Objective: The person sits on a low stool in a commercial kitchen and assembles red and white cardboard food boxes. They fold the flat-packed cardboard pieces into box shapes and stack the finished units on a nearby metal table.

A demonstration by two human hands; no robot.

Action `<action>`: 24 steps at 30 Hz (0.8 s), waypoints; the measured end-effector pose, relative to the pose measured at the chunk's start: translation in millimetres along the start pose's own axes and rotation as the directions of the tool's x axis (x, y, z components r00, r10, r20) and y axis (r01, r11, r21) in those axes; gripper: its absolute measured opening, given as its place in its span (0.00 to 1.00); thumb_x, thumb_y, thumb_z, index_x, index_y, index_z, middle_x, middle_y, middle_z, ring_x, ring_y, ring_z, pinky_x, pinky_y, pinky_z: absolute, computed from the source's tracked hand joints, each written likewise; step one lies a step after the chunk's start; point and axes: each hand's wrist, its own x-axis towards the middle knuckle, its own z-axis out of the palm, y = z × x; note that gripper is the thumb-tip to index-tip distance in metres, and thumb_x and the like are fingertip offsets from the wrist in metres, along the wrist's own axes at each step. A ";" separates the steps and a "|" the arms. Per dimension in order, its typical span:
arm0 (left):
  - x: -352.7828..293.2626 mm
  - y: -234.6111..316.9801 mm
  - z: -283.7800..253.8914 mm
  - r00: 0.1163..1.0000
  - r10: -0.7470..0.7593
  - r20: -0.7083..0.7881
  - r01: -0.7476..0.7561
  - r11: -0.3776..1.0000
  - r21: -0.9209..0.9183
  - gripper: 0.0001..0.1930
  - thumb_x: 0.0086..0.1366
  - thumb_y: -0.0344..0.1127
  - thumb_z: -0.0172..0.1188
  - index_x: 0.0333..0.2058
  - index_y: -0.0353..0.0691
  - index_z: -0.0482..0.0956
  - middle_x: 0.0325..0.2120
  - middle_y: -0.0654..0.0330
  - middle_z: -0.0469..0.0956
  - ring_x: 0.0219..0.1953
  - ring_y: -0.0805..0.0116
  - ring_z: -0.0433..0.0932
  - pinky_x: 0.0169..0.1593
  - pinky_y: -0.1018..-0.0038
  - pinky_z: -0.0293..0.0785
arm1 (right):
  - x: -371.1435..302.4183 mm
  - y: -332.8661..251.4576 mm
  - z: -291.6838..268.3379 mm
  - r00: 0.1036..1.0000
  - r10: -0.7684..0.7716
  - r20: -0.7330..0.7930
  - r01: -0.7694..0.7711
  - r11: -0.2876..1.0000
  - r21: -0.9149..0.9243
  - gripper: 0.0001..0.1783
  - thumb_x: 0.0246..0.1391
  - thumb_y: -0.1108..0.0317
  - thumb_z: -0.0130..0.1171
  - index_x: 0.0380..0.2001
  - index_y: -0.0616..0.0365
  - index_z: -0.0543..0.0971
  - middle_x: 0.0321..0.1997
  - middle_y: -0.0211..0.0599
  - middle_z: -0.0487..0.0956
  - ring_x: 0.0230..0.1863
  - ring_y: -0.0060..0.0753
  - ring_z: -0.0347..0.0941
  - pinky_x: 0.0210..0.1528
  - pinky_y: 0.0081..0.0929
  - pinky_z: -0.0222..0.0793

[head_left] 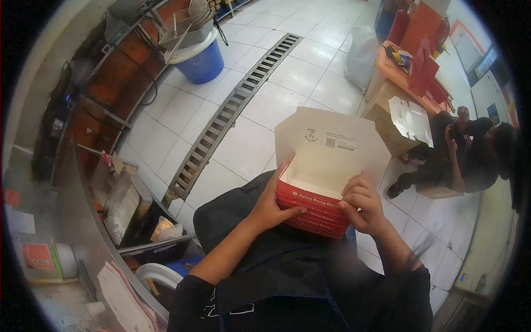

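A nested stack of red cardboard food boxes rests over my lap, on the dark apron. The top box's lid stands raised, its pale inside printed with small dark marks. My left hand grips the stack's left side, with the thumb across the red front. At the right side, my right hand is closed on the box edge near the base of the lid, its fingers curled and thumb against the front corner. The top box's visible inside holds nothing.
A metal drain grate crosses the white tiled floor. Ahead on the left stands a blue bucket. To the right a person sits near a cardboard carton and an orange table. A metal counter curves along my left.
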 end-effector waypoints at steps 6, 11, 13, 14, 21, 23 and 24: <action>0.1 10.9 -12.3 0.987 0.163 -0.014 -0.154 0.954 0.256 0.63 0.45 0.47 0.86 0.73 0.38 0.51 0.71 0.43 0.56 0.73 0.51 0.59 0.72 0.57 0.59 | 7.1 -8.9 -11.7 0.977 -0.067 0.204 0.081 0.995 -0.063 0.08 0.52 0.68 0.72 0.26 0.55 0.81 0.26 0.32 0.76 0.33 0.40 0.72 0.42 0.38 0.67; 11.9 6.4 -18.7 0.924 0.383 0.008 -0.364 0.870 0.333 0.55 0.43 0.54 0.85 0.63 0.41 0.58 0.68 0.43 0.61 0.68 0.43 0.64 0.69 0.57 0.64 | 10.2 -16.3 -15.7 0.967 -0.011 0.253 0.042 0.992 -0.116 0.08 0.52 0.67 0.72 0.27 0.56 0.81 0.26 0.32 0.75 0.35 0.40 0.73 0.42 0.38 0.68; 12.2 9.7 -16.6 0.946 0.324 0.009 -0.312 0.903 0.294 0.53 0.43 0.56 0.85 0.60 0.42 0.59 0.66 0.43 0.62 0.66 0.42 0.66 0.68 0.57 0.66 | 7.0 -13.7 -13.4 0.982 0.007 0.191 0.021 0.990 -0.141 0.08 0.54 0.66 0.71 0.30 0.56 0.82 0.29 0.35 0.77 0.39 0.43 0.74 0.46 0.39 0.69; 9.9 14.7 -15.4 0.961 0.276 0.006 -0.265 0.918 0.293 0.54 0.43 0.56 0.85 0.59 0.42 0.58 0.66 0.43 0.63 0.66 0.43 0.66 0.67 0.57 0.67 | 4.1 -11.5 -11.1 0.990 0.009 0.139 0.011 0.990 -0.143 0.07 0.55 0.66 0.70 0.32 0.57 0.82 0.32 0.37 0.78 0.43 0.45 0.75 0.49 0.40 0.70; 3.4 -4.8 6.9 0.955 0.243 -0.172 -0.182 0.933 0.312 0.59 0.47 0.54 0.84 0.66 0.39 0.50 0.67 0.44 0.59 0.66 0.48 0.66 0.68 0.57 0.67 | -29.7 10.6 25.3 0.930 0.274 -0.246 -0.272 0.961 0.040 0.29 0.67 0.67 0.53 0.68 0.65 0.66 0.73 0.58 0.64 0.77 0.55 0.56 0.77 0.43 0.48; 4.1 -14.1 17.6 0.933 0.239 -0.267 -0.161 0.945 0.284 0.61 0.50 0.51 0.82 0.69 0.39 0.44 0.68 0.44 0.57 0.67 0.50 0.66 0.69 0.58 0.66 | -35.2 13.7 40.7 0.900 0.370 -0.233 -0.327 0.923 0.201 0.35 0.68 0.67 0.51 0.73 0.67 0.56 0.76 0.57 0.58 0.79 0.53 0.51 0.79 0.42 0.43; 5.0 -18.6 23.8 0.920 0.236 -0.313 -0.152 0.951 0.269 0.62 0.52 0.50 0.82 0.71 0.39 0.41 0.68 0.44 0.56 0.67 0.51 0.65 0.69 0.58 0.65 | -37.7 15.1 44.3 0.882 0.416 -0.220 -0.351 0.894 0.279 0.38 0.69 0.66 0.50 0.76 0.67 0.50 0.78 0.57 0.55 0.80 0.52 0.49 0.79 0.42 0.41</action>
